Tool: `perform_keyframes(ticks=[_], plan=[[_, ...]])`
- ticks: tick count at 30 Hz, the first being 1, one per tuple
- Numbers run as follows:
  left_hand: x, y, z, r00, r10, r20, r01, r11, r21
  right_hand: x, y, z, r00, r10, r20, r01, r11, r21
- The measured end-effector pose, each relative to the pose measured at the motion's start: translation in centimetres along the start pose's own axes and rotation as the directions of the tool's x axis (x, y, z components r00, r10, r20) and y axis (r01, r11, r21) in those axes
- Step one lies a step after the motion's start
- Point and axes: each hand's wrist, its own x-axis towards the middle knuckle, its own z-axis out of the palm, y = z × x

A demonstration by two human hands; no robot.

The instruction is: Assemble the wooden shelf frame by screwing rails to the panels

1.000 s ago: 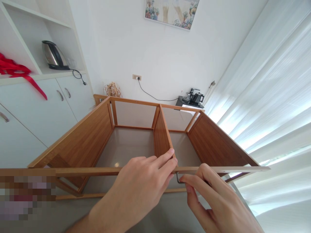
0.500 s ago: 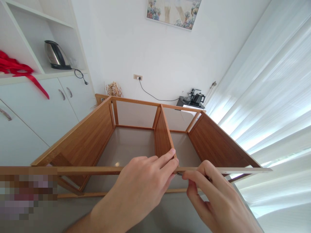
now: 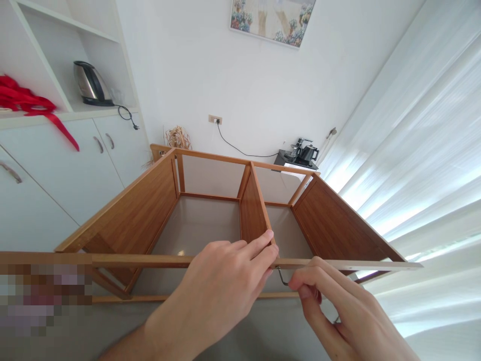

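A wooden shelf frame (image 3: pixel 150 260) with brown panels lies before me, its near rail running across the view. My left hand (image 3: pixel 229 281) is closed over that rail, its fingertips gripping the joint where the middle panel (image 3: pixel 255 200) meets it. Just right of the joint, the short end of a hex key (image 3: pixel 282 279) sits at the rail's near face. My right hand (image 3: pixel 330 301) pinches the key's long arm between thumb and fingers, which hide part of it. The fastener under the key's tip is too small to make out.
White cabinets (image 3: pixel 56 165) stand at the left, with an electric kettle (image 3: pixel 92 85) and red ribbon (image 3: pixel 30 103) on the shelf. A black kettle set (image 3: pixel 302 153) stands by the far wall. White curtains (image 3: pixel 424 150) hang along the right side.
My right hand has moved slightly right and down, swinging the hex key so more of it shows. My left hand keeps its hold on the joint.
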Motion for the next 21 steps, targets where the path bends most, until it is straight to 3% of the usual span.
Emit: perform_keyframes(ticks=[21], plan=[[-0.01, 0.09, -0.19, 1.000, -0.006, 0.006, 0.007, 1.000, -0.021, 0.37, 0.15, 0.24, 1.000, -0.021, 0.005, 0.021, 0.999, 0.032]])
